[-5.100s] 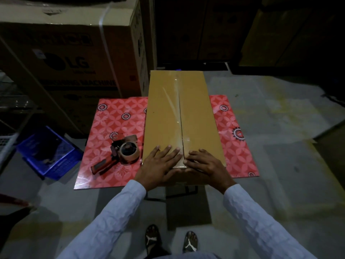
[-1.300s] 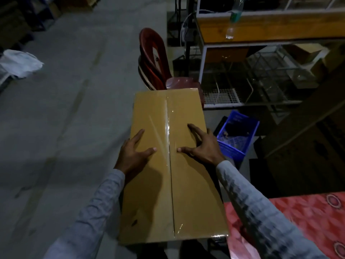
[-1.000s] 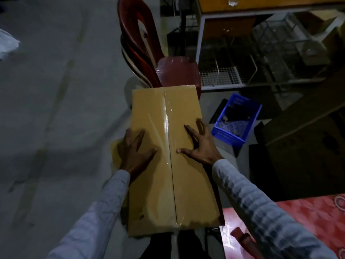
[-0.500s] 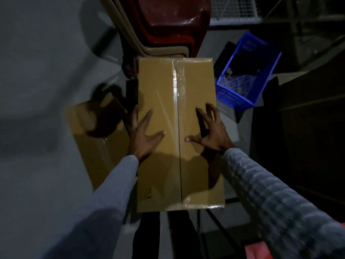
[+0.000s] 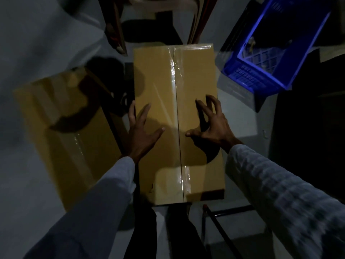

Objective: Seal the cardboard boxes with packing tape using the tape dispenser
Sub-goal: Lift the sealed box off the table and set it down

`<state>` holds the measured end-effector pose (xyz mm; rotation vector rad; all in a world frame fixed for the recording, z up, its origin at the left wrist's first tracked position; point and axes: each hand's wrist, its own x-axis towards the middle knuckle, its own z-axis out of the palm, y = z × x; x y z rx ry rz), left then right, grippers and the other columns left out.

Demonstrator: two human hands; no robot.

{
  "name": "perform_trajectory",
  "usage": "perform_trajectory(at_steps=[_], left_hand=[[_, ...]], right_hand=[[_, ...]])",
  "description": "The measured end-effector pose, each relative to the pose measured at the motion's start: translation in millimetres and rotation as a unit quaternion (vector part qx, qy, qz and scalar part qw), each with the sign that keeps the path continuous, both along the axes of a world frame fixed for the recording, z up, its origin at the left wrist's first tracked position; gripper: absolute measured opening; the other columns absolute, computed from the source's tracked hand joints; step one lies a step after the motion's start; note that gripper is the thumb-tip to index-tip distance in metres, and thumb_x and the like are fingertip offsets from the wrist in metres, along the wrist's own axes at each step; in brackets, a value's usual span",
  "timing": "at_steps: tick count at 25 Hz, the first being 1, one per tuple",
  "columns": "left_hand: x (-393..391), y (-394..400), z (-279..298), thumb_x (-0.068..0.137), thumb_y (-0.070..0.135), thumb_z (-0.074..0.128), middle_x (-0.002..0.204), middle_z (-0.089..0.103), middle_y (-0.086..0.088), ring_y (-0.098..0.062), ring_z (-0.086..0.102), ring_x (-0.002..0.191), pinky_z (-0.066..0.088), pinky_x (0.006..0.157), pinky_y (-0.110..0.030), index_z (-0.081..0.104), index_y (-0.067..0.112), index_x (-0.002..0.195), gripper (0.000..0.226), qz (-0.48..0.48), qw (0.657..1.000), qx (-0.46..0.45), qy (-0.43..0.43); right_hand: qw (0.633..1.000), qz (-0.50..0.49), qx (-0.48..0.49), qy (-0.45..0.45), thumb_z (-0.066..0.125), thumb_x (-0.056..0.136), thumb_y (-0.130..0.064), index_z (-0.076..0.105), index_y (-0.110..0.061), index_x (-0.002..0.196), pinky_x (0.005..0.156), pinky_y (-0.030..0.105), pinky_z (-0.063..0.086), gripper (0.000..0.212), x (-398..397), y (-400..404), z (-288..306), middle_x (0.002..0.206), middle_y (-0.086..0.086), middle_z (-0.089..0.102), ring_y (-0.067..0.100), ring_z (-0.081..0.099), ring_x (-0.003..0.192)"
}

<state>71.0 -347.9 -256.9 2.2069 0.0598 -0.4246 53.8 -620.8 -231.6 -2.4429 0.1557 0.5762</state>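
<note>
1. Hands sit on one taped cardboard box [image 5: 177,124], one on each side of its centre seam.
2. The left hand [image 5: 142,131] is spread open; its palm and fingers lie flat on the left flap, its outer fingers reach over the box's left edge, and its thumb points toward the seam. This grip closes on nothing.
3. The right hand [image 5: 211,124] is open too, but arched: fingertips and thumb tip press on the right flap while the palm stands clear of the cardboard. Whether the outer fingers hook over the right edge cannot be told.
4. Clear packing tape [image 5: 175,71] runs along the seam between the two hands, shining beyond the fingertips and again near the wrists.
5. A second cardboard box [image 5: 74,139] lies on the floor [image 5: 33,43] to the left of the left hand, lower than the held box; it also shows a strip of glossy tape, and shadows fall across it.
6. A blue plastic crate [image 5: 267,60] stands on the floor beyond and to the right of the right hand; its contents are too dark to make out.
7. Chair legs [image 5: 115,34] show beyond the far end of the box, ahead of both hands.
8. White sleeves [image 5: 280,193] cover both forearms.
</note>
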Motion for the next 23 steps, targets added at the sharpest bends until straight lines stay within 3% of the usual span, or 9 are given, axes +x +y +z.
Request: perform_trajectory(at_steps=[2, 6, 11, 13, 16, 20, 23], left_hand=[[2.8, -1.4, -34.6, 0.081, 0.035, 0.085, 0.168, -0.008, 0.016, -0.007, 0.008, 0.151, 0.033, 0.116, -0.036, 0.036, 0.041, 0.154, 0.089, 0.006, 1.000, 0.000, 0.010], [3.9, -1.2, -91.9, 0.081, 0.026, 0.084, 0.167, -0.008, 0.020, -0.019, 0.015, 0.155, 0.043, 0.115, -0.050, 0.037, 0.043, 0.152, 0.086, 0.005, 1.000, -0.013, 0.013], [-5.0, -1.7, -125.7, 0.087, 0.016, 0.074, 0.167, -0.012, 0.017, -0.021, 0.009, 0.156, 0.045, 0.114, -0.045, 0.034, 0.042, 0.152, 0.081, -0.011, 1.000, -0.002, 0.019], [-8.5, -7.4, -128.0, 0.089, 0.018, 0.070, 0.167, -0.016, 0.017, -0.022, 0.009, 0.157, 0.043, 0.113, -0.042, 0.026, 0.047, 0.154, 0.084, -0.017, 0.999, 0.016, 0.048], [-19.6, -12.2, -121.5, 0.090, 0.026, 0.068, 0.167, -0.016, 0.011, -0.033, 0.016, 0.154, 0.042, 0.113, -0.050, 0.015, 0.043, 0.158, 0.088, -0.052, 0.990, 0.078, 0.103], [-27.7, 19.0, -89.8, 0.093, 0.028, 0.065, 0.168, 0.002, -0.011, -0.044, 0.029, 0.147, 0.039, 0.114, -0.054, 0.019, 0.023, 0.161, 0.081, -0.069, 0.976, 0.111, 0.176], [-39.6, 53.0, -43.2, 0.090, 0.033, 0.061, 0.163, 0.020, -0.012, -0.043, 0.039, 0.141, 0.044, 0.109, -0.055, 0.024, 0.030, 0.157, 0.076, -0.055, 0.970, 0.102, 0.212]], right_hand=[[1.000, 0.001, -0.005, 0.011, 0.079, 0.057, -0.081, 0.023, -0.036, 0.163, 0.114, 0.068, 0.036, 0.128, 4.8, -1.0, -34.6, 0.170, -0.002, -0.001, 0.044, 0.021, 0.151], [0.999, -0.009, -0.014, 0.027, 0.092, 0.064, -0.059, 0.025, -0.033, 0.163, 0.117, 0.063, 0.035, 0.122, 6.9, -2.1, -90.3, 0.170, 0.000, -0.002, 0.044, 0.021, 0.151], [0.998, -0.010, -0.033, 0.050, 0.092, 0.073, -0.039, 0.026, -0.035, 0.162, 0.113, 0.062, 0.042, 0.111, -6.5, 0.6, -127.4, 0.169, -0.005, 0.001, 0.045, 0.028, 0.147], [0.996, -0.008, -0.063, 0.057, 0.089, 0.077, -0.038, 0.022, -0.034, 0.163, 0.114, 0.064, 0.038, 0.109, -12.2, 1.2, -129.1, 0.170, -0.002, 0.000, 0.046, 0.025, 0.147], [0.988, 0.023, -0.127, 0.081, 0.084, 0.081, -0.045, 0.017, -0.033, 0.163, 0.113, 0.070, 0.032, 0.107, -23.0, 9.9, -121.3, 0.170, 0.001, -0.001, 0.049, 0.021, 0.146], [0.988, 0.025, -0.080, 0.127, 0.081, 0.085, -0.038, 0.024, -0.025, 0.163, 0.116, 0.067, 0.029, 0.098, -40.9, 54.2, -84.4, 0.169, 0.011, 0.013, 0.047, 0.026, 0.147], [0.991, 0.052, -0.042, 0.113, 0.074, 0.092, -0.034, 0.033, -0.020, 0.160, 0.115, 0.063, 0.034, 0.081, -58.2, 85.6, -38.6, 0.162, 0.016, 0.027, 0.045, 0.039, 0.139]])
